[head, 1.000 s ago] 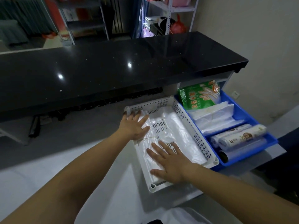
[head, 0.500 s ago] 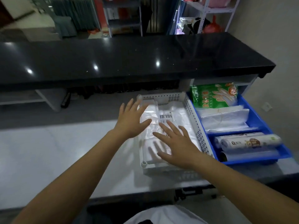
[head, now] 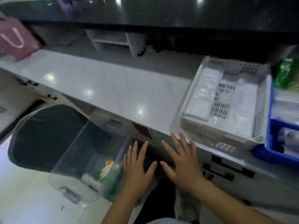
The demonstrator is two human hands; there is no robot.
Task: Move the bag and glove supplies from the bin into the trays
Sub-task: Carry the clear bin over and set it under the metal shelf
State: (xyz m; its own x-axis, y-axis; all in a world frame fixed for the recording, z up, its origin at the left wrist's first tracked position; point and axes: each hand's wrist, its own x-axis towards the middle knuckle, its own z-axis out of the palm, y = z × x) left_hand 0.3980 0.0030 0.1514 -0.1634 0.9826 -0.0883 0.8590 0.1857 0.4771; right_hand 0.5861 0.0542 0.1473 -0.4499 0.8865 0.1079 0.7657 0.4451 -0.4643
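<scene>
both hands [head: 159, 167] spread, holding nothing, beside the bin [head: 90, 160] (green pack [head: 107, 169] inside), likely reaching; tray [head: 226, 136] at counter's edge

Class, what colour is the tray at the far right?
Blue, seen in the head view.

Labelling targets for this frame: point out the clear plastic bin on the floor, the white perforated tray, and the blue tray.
clear plastic bin [head: 77, 149], head view, on its see-through left wall.
white perforated tray [head: 263, 101], head view, on its perforated right wall.
blue tray [head: 275, 156], head view, on its near rim.
</scene>
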